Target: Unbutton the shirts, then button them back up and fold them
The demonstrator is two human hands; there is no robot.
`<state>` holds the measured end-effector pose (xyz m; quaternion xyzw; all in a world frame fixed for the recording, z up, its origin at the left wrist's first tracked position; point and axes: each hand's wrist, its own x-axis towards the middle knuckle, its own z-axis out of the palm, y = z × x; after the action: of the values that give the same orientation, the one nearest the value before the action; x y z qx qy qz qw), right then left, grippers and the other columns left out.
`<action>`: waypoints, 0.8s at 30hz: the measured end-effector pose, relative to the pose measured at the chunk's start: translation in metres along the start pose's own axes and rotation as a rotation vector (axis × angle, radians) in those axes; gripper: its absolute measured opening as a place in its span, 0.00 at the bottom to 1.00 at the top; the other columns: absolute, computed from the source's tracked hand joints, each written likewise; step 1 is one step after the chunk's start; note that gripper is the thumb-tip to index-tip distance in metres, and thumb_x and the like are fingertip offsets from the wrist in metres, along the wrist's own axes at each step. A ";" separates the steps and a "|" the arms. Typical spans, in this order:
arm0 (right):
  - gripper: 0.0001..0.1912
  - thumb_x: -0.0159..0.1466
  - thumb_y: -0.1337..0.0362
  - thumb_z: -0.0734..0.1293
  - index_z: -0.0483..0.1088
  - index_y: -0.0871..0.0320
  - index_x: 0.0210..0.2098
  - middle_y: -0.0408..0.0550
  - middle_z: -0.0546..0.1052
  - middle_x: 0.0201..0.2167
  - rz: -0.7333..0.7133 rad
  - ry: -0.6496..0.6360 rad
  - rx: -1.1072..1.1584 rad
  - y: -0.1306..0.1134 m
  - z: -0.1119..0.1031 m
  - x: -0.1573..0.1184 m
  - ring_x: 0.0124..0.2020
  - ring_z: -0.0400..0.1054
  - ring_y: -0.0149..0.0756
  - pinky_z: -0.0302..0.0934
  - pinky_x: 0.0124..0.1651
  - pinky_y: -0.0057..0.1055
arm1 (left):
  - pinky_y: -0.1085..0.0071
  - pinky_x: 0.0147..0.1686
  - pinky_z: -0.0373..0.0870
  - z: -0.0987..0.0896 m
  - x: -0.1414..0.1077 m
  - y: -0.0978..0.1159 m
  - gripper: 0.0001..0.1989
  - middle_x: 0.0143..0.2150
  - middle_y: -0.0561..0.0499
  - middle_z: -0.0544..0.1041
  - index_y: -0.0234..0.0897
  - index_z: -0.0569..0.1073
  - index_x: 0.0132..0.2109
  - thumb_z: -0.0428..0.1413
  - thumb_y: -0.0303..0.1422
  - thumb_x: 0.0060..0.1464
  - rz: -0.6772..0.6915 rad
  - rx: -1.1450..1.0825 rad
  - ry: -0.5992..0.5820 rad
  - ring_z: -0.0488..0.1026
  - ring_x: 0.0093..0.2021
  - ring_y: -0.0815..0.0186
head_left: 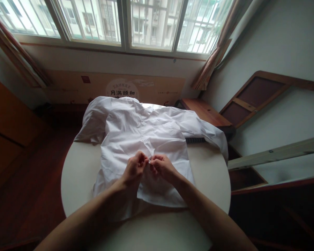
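A white button-up shirt (122, 130) lies spread out, front side up, with its sleeves out to both sides and the hem toward me. My left hand (136, 166) pinches the front edge of the shirt low on the button placket. Close beside it, fingertips nearly touching, my right hand (161, 166) pinches the other front edge, with a small pale spot, perhaps a button, at its fingertips. Above my hands the placket runs up the middle, and a small button (144, 141) shows on it. The fingers hide the exact spot they grip.
The shirt rests on a round white table (211, 181); its right sleeve hangs over the edge. A dark ribbed object (195, 140) shows beneath that sleeve. Behind stand a printed cardboard panel (157, 85) and a wooden stand (206, 111), below barred windows (151, 24).
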<state>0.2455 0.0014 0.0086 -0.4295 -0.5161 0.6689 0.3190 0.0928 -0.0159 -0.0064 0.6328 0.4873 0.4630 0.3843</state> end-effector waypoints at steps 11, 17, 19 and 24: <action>0.35 0.57 0.49 0.67 0.57 0.55 0.60 0.57 0.59 0.62 -0.426 0.090 -1.387 0.008 -0.040 -0.037 0.63 0.50 0.51 0.47 0.61 0.48 | 0.48 0.61 0.41 -0.055 -0.040 0.001 0.39 0.67 0.44 0.53 0.43 0.57 0.64 0.50 0.57 0.49 0.231 0.949 -0.542 0.44 0.66 0.47; 0.40 0.58 0.42 0.63 0.47 0.45 0.65 0.47 0.53 0.66 -0.455 -0.108 -1.442 0.023 -0.079 -0.070 0.66 0.45 0.51 0.39 0.64 0.53 | 0.43 0.61 0.29 -0.093 -0.059 -0.007 0.47 0.70 0.48 0.43 0.51 0.46 0.67 0.50 0.62 0.44 0.195 0.933 -0.688 0.35 0.68 0.42; 0.41 0.56 0.41 0.64 0.47 0.43 0.65 0.46 0.53 0.66 -0.445 -0.115 -1.427 0.023 -0.089 -0.076 0.66 0.46 0.51 0.39 0.65 0.52 | 0.43 0.61 0.28 -0.101 -0.062 -0.006 0.48 0.70 0.48 0.43 0.51 0.46 0.67 0.51 0.62 0.43 0.184 0.915 -0.715 0.35 0.68 0.42; 0.45 0.52 0.40 0.66 0.52 0.47 0.64 0.50 0.54 0.65 -0.380 -0.211 -1.375 0.015 -0.104 -0.098 0.65 0.46 0.52 0.40 0.65 0.50 | 0.40 0.61 0.32 -0.117 -0.080 0.004 0.50 0.69 0.46 0.44 0.51 0.52 0.66 0.55 0.61 0.37 0.129 0.863 -0.791 0.37 0.67 0.40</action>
<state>0.3814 -0.0450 0.0078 -0.3691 -0.9142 0.1636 0.0359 -0.0265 -0.0903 0.0133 0.8850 0.4119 -0.0260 0.2157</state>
